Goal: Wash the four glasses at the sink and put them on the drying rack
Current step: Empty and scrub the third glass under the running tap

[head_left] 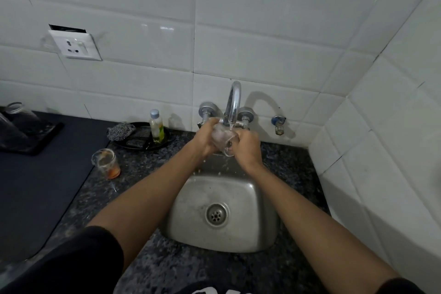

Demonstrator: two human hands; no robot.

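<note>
I hold a clear glass point(223, 139) on its side under the running chrome tap point(233, 102), above the back of the steel sink point(191, 212). My left hand point(205, 138) grips its base end. My right hand point(245, 144) curls round its rim end, with fingers at the mouth. Water spills down into the basin. A second glass point(106, 163) with orange residue at the bottom stands upright on the dark granite counter left of the sink. At the far left, upturned glasses point(16, 117) rest on a black tray point(45, 141).
A small soap bottle point(156, 126) and a grey scrubber point(120, 129) sit on a black dish point(143, 144) behind the counter's left part. A dark mat point(47, 186) covers the left counter. A wall socket point(76, 45) is up left, a spare valve point(278, 124) right of the tap.
</note>
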